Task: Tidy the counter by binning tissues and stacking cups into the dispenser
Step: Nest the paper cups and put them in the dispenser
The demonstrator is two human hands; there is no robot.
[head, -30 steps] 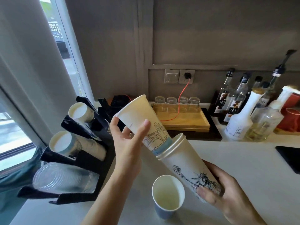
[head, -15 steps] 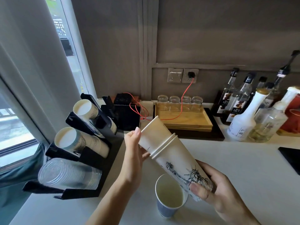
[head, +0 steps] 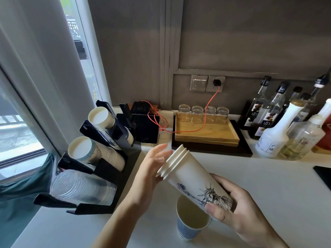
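Note:
My right hand [head: 238,210] grips the base of a nested stack of white paper cups [head: 189,178] printed with a Statue of Liberty drawing, tilted so the rims point up and left. My left hand [head: 152,169] rests flat against those rims, fingers spread. Under the stack a small blue paper cup [head: 191,224] stands upright on the white counter [head: 268,185]. At the left sits the black cup dispenser [head: 107,169], with two rows of white paper cups [head: 95,153] and a bottom row of clear plastic cups [head: 80,187]. No tissues are visible.
Behind the stack lies a wooden tray [head: 206,133] with several upturned glasses and an orange cable [head: 209,104] running to a wall socket. Syrup bottles [head: 279,126] crowd the right. A black device [head: 146,126] sits beside the dispenser. A dark mat [head: 324,174] lies at the right edge.
My left hand has pushed the extra cup fully down into the stack held by my right hand; only its rim shows now. The left hand's fingers have opened against the rims.

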